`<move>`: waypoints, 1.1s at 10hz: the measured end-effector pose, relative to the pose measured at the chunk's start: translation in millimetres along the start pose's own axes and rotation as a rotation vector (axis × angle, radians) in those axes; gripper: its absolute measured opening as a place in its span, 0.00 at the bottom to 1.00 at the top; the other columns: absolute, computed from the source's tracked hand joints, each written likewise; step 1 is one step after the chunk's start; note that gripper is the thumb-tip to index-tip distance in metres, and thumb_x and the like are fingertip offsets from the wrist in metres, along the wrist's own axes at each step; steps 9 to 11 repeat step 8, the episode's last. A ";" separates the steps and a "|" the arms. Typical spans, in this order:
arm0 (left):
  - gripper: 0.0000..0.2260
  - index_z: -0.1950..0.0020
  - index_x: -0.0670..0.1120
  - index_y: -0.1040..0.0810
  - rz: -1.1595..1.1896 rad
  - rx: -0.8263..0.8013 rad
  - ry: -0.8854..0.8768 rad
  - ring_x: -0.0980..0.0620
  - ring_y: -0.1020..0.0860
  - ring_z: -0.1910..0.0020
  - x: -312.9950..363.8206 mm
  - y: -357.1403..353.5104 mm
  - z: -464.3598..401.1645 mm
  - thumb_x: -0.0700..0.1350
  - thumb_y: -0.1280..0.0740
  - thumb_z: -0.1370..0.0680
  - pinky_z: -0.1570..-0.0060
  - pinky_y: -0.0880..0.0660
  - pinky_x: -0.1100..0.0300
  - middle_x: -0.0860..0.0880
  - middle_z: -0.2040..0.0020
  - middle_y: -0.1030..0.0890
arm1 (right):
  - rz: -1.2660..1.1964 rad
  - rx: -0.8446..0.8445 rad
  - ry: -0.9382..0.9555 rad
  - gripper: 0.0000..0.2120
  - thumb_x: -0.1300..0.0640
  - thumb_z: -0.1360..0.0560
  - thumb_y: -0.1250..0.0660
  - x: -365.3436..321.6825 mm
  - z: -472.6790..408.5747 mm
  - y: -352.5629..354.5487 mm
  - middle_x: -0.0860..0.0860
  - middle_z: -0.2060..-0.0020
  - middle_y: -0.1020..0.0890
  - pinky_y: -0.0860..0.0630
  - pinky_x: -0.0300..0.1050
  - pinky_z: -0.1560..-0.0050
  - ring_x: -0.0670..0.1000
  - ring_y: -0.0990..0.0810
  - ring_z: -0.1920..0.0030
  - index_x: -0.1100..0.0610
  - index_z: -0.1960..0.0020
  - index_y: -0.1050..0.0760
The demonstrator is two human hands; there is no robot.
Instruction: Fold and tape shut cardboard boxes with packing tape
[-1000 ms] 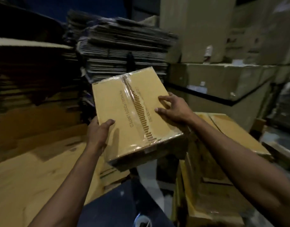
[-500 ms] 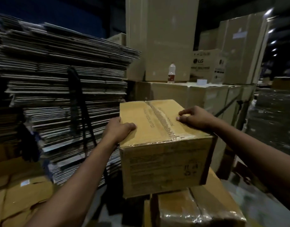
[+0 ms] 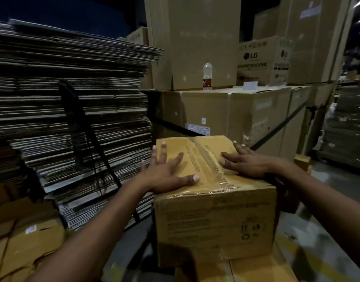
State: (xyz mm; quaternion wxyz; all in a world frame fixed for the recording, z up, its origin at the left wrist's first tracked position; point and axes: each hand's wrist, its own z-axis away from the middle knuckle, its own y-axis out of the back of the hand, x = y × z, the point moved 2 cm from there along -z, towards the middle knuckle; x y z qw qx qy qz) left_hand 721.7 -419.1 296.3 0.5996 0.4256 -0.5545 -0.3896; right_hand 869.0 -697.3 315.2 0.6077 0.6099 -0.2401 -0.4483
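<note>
The box [image 3: 211,192] sits closed on top of another box [image 3: 246,269] low in the view, its near face toward the person and its top seam already covered by a shiny strip of tape [image 3: 213,167] that runs from the far edge over the near edge. Both hands lie flat on that top, which suits a step of settling the box square on the one beneath and rubbing the tape down rather than lifting. The left hand [image 3: 167,171] rests near the left edge with fingers straight and fanned wide, thumb reaching toward the seam, so its weight spreads over the left flap. The right hand [image 3: 244,161] presses on the right flap just beside the tape, fingers straight and a little apart, some reaching over the far right edge; neither hand grips anything. No tape roll or dispenser shows, so this box looks finished, by my reading, and the next one would likely come from the tall stack of flat cartons [image 3: 69,119] standing just to the left. Behind, large cartons [image 3: 226,112] form a wall, with a bottle [image 3: 207,75] standing on one, well apart from the work. More cardboard [image 3: 26,245] lies low at the left.
</note>
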 end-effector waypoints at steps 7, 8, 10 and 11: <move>0.42 0.15 0.63 0.33 -0.005 0.047 -0.021 0.42 0.36 0.16 53.5 -6.6 27.2 0.80 0.35 0.26 0.20 0.37 0.33 0.49 0.13 0.36 | 0.109 0.086 0.005 0.49 0.13 0.32 0.46 -4.9 45.6 7.2 0.52 0.18 0.34 0.35 0.66 0.23 0.59 0.38 0.18 0.37 0.18 0.37; 0.35 0.20 0.59 0.25 0.074 0.245 0.002 0.45 0.24 0.27 56.9 0.3 39.1 0.74 0.31 0.23 0.26 0.28 0.36 0.48 0.24 0.22 | 0.134 0.292 -0.028 0.44 0.15 0.32 0.40 -11.6 49.5 15.8 0.48 0.32 0.20 0.21 0.59 0.37 0.53 0.22 0.36 0.37 0.23 0.31; 0.35 0.20 0.59 0.25 0.074 0.245 0.002 0.45 0.24 0.27 56.9 0.3 39.1 0.74 0.31 0.23 0.26 0.28 0.36 0.48 0.24 0.22 | 0.134 0.292 -0.028 0.44 0.15 0.32 0.40 -11.6 49.5 15.8 0.48 0.32 0.20 0.21 0.59 0.37 0.53 0.22 0.36 0.37 0.23 0.31; 0.35 0.20 0.59 0.25 0.074 0.245 0.002 0.45 0.24 0.27 56.9 0.3 39.1 0.74 0.31 0.23 0.26 0.28 0.36 0.48 0.24 0.22 | 0.134 0.292 -0.028 0.44 0.15 0.32 0.40 -11.6 49.5 15.8 0.48 0.32 0.20 0.21 0.59 0.37 0.53 0.22 0.36 0.37 0.23 0.31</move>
